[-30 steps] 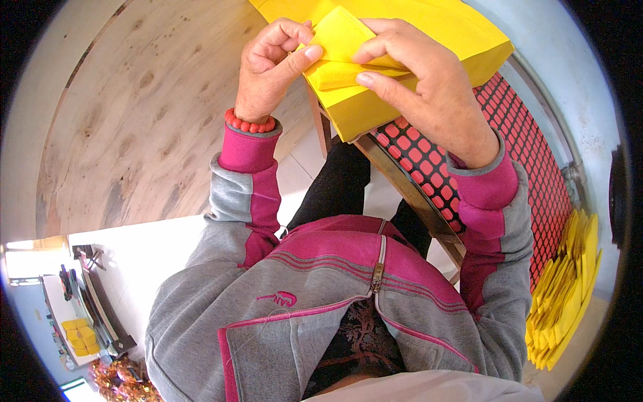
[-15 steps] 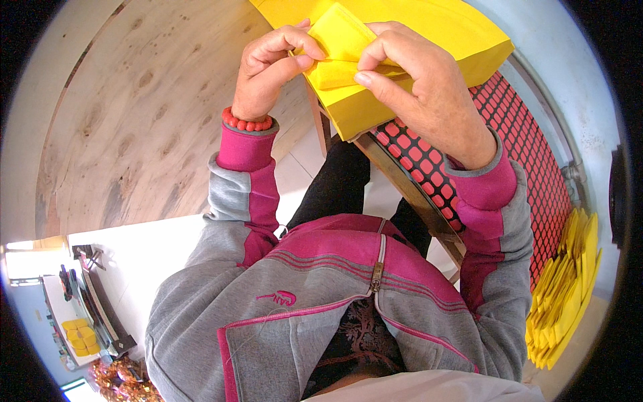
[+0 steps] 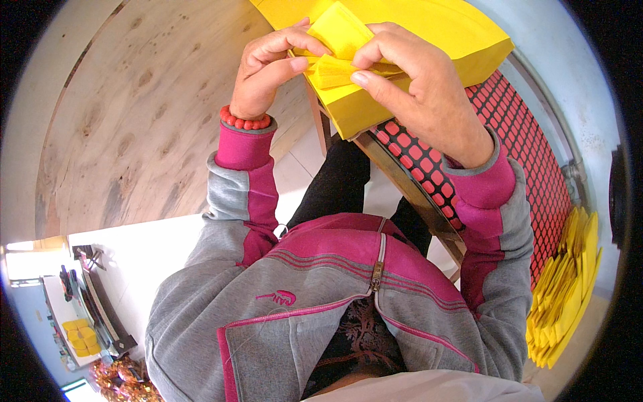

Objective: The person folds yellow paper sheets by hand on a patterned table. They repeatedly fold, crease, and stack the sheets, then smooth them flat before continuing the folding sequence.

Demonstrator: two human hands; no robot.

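Both hands work at a folded yellow piece (image 3: 340, 32), thin like cloth or paper, with a loose flap bent up toward me. My left hand (image 3: 262, 67), with a red bead bracelet (image 3: 244, 119) at the wrist, has its index fingertip on the piece's left edge and other fingers partly hidden behind it. The left thumb stands a little apart from that index finger. On the right side, my right hand (image 3: 418, 84) pinches the flap between thumb and index finger. Directly beneath lies a large yellow boxy stack or block (image 3: 445, 40).
The yellow block rests on a surface with a red-and-black grid cover (image 3: 516, 134) and a wooden edge (image 3: 408, 184). A wooden board (image 3: 134, 127) spans the left. Folded yellow pieces (image 3: 566, 288) stand bunched at the right, near a pale blue wall (image 3: 569, 60).
The flap has lifted and spread under my right fingers. My left thumb has drawn back slightly from the yellow piece, and its index finger has straightened a little.
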